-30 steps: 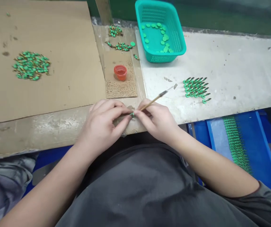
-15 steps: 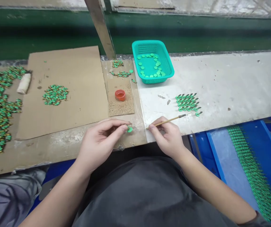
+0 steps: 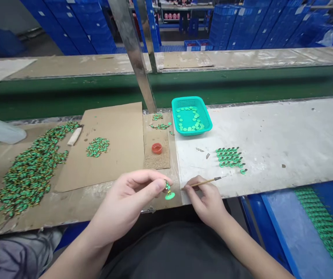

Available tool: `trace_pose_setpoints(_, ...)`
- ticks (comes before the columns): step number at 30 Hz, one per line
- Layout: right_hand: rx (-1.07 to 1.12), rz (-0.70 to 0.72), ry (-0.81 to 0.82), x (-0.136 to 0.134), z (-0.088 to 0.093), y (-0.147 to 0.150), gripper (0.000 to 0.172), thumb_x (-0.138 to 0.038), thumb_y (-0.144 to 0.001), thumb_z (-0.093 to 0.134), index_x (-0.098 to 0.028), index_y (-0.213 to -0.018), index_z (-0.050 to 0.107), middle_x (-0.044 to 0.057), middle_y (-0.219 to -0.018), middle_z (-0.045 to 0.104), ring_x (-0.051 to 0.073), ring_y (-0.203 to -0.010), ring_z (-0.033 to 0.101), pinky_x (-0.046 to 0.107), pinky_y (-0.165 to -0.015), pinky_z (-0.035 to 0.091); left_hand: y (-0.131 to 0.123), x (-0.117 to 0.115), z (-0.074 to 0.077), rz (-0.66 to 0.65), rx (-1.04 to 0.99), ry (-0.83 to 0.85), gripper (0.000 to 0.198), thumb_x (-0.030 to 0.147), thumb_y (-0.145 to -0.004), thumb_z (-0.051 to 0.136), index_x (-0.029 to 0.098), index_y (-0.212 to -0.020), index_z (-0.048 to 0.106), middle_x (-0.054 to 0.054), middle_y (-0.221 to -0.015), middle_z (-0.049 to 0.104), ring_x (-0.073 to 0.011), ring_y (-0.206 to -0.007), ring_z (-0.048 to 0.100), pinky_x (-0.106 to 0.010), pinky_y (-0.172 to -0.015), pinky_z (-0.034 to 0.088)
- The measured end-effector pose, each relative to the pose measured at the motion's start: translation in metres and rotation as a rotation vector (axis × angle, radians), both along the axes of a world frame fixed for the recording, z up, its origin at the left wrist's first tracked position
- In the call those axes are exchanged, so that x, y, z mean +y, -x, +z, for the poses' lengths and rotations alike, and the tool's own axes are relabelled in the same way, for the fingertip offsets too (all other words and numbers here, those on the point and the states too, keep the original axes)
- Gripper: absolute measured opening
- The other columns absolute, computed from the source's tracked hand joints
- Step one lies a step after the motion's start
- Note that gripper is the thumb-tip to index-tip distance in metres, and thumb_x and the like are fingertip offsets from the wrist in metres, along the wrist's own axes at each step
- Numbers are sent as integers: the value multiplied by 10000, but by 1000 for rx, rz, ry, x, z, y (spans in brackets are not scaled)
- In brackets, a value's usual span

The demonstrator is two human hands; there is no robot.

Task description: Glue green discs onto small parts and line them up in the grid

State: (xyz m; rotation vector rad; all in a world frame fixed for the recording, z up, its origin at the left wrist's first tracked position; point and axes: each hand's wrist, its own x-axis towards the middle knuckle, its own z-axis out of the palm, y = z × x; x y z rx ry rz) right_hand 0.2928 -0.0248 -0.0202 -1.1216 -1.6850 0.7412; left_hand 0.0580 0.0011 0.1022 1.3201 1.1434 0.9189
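- Piece (image 3: 168,186): at the left hand's fingertips, on the side facing the right hand, close to the bench's near edge. Its long axis runs near upright with a slight lean; its green disc (image 3: 169,196) is at the lower end, turned down and clear of the fingers. I cannot tell whether the disc touches the bench.
- Left hand (image 3: 127,201): thumb and forefinger closed to a narrow pinch on the piece's upper part.
- Right hand (image 3: 207,199): just beside, apart from the piece, its fingers closed around the brush (image 3: 202,183). The brush lies crosswise, bristles pointing right, away from the piece; the plain end is the one nearer to it.
- Rows (image 3: 229,157): similar pieces standing on discs on the white sheet (image 3: 271,135), ahead and to the right, with one (image 3: 243,171) set just off the near corner. The right hand is nearer to them; the held piece is on its far side.
- Pot (image 3: 156,151): red, on the small card (image 3: 157,164), ahead of the left hand.
- Basket (image 3: 194,133): beyond both hands, with loose discs (image 3: 194,123) inside.
- Heap (image 3: 32,170): well off to the left.
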Motion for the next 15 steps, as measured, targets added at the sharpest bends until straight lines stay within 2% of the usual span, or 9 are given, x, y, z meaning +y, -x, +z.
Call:
trace_pose_setpoints(4, 36, -21, 0, -3, 4, 1, 193, -218, -1147, 657, -242, -976, 744, 42, -861, 814, 211, -784, 821, 303, -759, 640, 2, 6, -6, 16, 186, -70, 507, 774, -879, 957, 267, -874, 969, -100, -899, 921, -266, -808, 886, -279, -772, 745)
trace_pose_setpoints(6, 39, -52, -26, -11, 8, -3, 172, -227, -1123, 690, -240, -961, 747, 34, -865, 824, 200, -785, 828, 283, -775, 649, -1, 14, -19, 66, 318, -110, 562, 859, -804, 946, 301, -874, 971, -87, -947, 938, -287, -847, 905, -266, -772, 741)
trace_pose_setpoints(8, 87, -67, -63, -24, 10, -13, 144, -224, -1109, 724, -230, -971, 760, 35, -875, 834, 191, -793, 835, 265, -798, 657, -13, 27, -35, 36, 405, -137, 594, 896, -776, 925, 314, -885, 969, -81, -989, 946, -308, -893, 915, -279, -791, 746)
trace_pose_setpoints(10, 115, -111, -74, -40, 11, -27, 123, -214, -1108, 740, -224, -990, 776, 36, -892, 840, 184, -803, 836, 257, -818, 657, -38, 40, -49, -102, 439, -174, 591, 883, -837, 878, 304, -917, 965, -84, -1004, 948, -315, -905, 911, -314, -827, 752)
trace_pose_setpoints(12, 110, -193, -44, -58, 12, -45, 124, -207, -1110, 740, -227, -994, 780, 36, -908, 841, 184, -823, 833, 261, -837, 653, -72, 50, -60, -249, 448, -282, 553, 822, -955, 792, 293, -952, 955, -81, -1002, 944, -300, -893, 898, -335, -849, 743)
trace_pose_setpoints(15, 99, -326, 40, -80, 12, -73, 138, -213, -1118, 725, -237, -990, 771, 26, -913, 830, 186, -842, 823, 272, -839, 636, -130, 60, -69, -341, 483, -510, 469, 680, -1074, 682, 296, -1005, 943, -71, -1051, 939, -274, -958, 880, -346, -924, 714)
